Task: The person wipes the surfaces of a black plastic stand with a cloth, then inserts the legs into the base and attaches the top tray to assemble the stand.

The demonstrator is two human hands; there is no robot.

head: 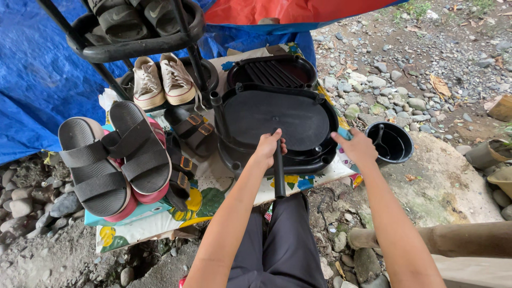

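Note:
My left hand [268, 148] is closed around a black plastic tube [279, 172] that stands upright at the front rim of a black oval plastic tray [277, 120]. My right hand [357, 148] rests on the tray's right rim, fingers spread and gripping its edge. The tray lies on a flowered cloth [213, 200] and has an upright post [217, 109] at its left side. A second black tray with a slatted bottom [272, 72] lies just behind it.
A black shoe rack [136, 48] holds dark sandals on top and white sneakers [162, 80] below. Black platform sandals [114, 157] and brown buckled sandals [192, 128] lie at left. A black bowl [393, 143] sits at right on stony ground, with a blue tarp [37, 80] behind.

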